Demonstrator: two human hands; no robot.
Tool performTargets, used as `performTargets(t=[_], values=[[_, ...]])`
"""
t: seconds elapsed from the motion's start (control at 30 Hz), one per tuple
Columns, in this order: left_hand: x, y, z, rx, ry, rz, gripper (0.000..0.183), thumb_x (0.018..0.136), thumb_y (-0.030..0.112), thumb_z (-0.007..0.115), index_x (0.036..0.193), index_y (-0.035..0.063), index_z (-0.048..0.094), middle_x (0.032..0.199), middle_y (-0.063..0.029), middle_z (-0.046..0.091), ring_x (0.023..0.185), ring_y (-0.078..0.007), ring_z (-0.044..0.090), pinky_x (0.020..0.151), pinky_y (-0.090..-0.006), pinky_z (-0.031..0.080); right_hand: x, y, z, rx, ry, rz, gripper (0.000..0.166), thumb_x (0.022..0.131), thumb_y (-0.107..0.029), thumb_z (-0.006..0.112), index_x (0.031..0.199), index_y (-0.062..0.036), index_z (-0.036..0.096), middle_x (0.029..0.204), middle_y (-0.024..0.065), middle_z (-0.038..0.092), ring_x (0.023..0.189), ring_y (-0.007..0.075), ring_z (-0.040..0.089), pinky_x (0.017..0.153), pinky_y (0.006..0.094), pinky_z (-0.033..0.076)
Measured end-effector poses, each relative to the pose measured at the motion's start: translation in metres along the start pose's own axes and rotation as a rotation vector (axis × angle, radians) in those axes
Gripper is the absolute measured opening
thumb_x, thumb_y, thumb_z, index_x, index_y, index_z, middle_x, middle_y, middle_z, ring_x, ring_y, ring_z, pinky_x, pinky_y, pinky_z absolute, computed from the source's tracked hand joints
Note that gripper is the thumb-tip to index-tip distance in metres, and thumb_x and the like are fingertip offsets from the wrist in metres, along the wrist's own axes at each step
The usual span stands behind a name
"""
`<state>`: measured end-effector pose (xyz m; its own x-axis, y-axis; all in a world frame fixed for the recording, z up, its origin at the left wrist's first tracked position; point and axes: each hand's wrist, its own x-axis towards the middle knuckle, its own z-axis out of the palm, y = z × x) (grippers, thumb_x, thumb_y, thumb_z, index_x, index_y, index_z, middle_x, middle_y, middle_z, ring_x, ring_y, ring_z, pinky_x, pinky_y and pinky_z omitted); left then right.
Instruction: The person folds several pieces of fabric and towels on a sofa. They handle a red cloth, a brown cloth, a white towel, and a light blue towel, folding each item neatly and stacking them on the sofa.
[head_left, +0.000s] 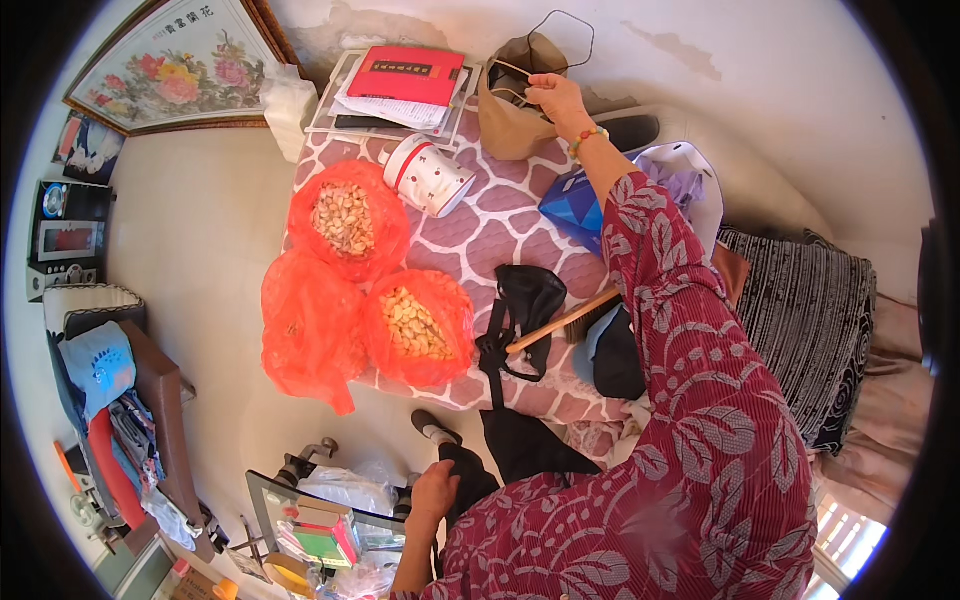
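My right hand (556, 99), with a beaded bracelet at the wrist, grips a thin handle of a tan bag (512, 129). The bag stands upright near the wall, its mouth partly open; its contents cannot be made out. Down beside my dark trousers hangs my left hand (436, 491), near the edge of a glass table (262, 499). Its fingers are partly curled, and whether they hold anything is hidden. A white lidded canister (429, 177) lies on its side left of the bag. A red book (409, 73) tops a stack of papers behind it.
On the patterned bed cover (450, 236) sit several red plastic bags, two open on pale shelled pieces (345, 221), (412, 326). A wooden-handled brush (562, 319), black straps (517, 300), a cap (619, 352) and a blue box (574, 206) lie nearer me. A striped cushion (802, 322) is at right.
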<state>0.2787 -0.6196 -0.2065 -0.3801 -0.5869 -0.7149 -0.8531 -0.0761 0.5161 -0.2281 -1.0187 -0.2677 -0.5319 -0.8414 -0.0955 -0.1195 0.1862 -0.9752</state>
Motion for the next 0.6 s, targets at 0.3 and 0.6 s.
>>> performTargets(t=[0.3,0.6], values=[[0.002,-0.003,0.003,-0.023,-0.003,0.016,0.031,0.074,0.015,0.063,0.103,0.0048,0.057,0.099,-0.0176,0.060,0.089,-0.0352,0.058,0.077,-0.0419,0.047,-0.016,-0.056,-0.015,0.534,0.075,0.142,0.019,0.076,-0.006,0.062,0.095,-0.0031,0.058,0.081,0.0017,0.059,0.069,0.0129,0.059,0.058,0.0213,0.040],[0.005,0.001,0.005,-0.015,-0.004,0.023,0.030,0.075,0.014,0.062,0.102,0.0048,0.057,0.098,-0.0176,0.060,0.088,-0.0353,0.058,0.076,-0.0425,0.047,-0.064,-0.036,-0.025,0.550,0.254,0.184,0.023,0.073,0.004,0.060,0.096,0.0009,0.059,0.082,0.0034,0.058,0.073,0.0136,0.056,0.065,0.0232,0.045]])
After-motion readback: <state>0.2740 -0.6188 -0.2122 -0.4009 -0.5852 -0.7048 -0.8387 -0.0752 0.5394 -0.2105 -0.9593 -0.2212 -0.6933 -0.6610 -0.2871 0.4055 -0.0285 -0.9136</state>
